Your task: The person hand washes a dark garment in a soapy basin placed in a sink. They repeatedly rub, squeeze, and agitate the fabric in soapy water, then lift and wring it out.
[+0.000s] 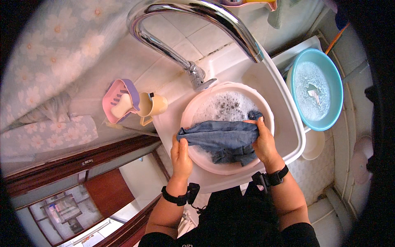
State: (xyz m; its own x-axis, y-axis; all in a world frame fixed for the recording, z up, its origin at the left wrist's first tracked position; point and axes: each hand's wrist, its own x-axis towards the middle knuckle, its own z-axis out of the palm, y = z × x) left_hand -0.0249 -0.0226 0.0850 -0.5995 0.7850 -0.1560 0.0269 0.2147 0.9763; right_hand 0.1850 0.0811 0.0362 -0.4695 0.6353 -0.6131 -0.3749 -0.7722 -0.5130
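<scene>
A dark blue cloth garment [220, 133] is stretched between my two hands over a pink plastic basin [202, 165]. My left hand [181, 157] grips its left end, thumb on top, at the basin's left rim. At the right end my right hand [264, 142] pinches the fabric, thumb up. The lower folds of the garment hang into the basin, and how far they reach under water is hidden. White suds [228, 105] with several large bubbles cover the water behind the cloth. The basin sits in a white ceramic sink [285, 129].
A chrome faucet [197, 9] arches above the basin, its lever [206, 84] close behind the rim. Left of the sink are a yellow cup [159, 105] and a pink soap dish [108, 102] holding a soap bar [122, 105]. Rightward stands a turquoise basin [334, 92] of sudsy water.
</scene>
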